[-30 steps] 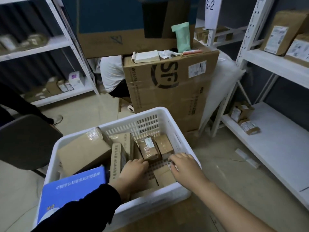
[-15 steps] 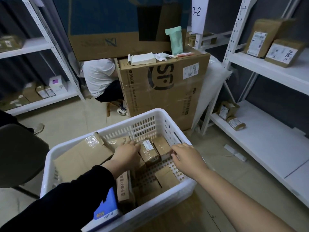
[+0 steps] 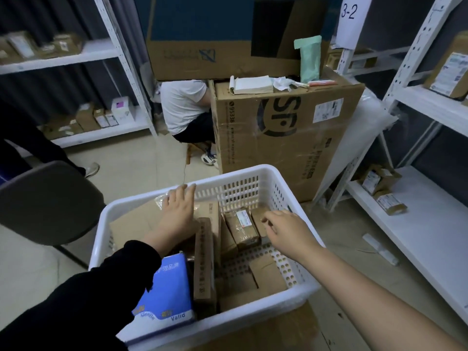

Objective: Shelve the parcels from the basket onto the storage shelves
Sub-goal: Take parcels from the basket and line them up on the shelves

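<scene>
As it lies flat, the left grip (image 3: 177, 211) touches a parcel (image 3: 131, 224)

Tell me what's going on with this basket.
A person has both arms in a white basket of cardboard parcels. The left grip rests flat, fingers straight, on the big parcel at the basket's far left. The right grip reaches down to the small parcels at the far right; whether it holds one is unclear. Nothing is lifted out yet. The shelf on the right holds a few parcels.

Black long sleeve (image 3: 83, 295) reaching left grip (image 3: 178, 211), bare forearm (image 3: 367, 287) behind right grip (image 3: 286, 229)
</scene>
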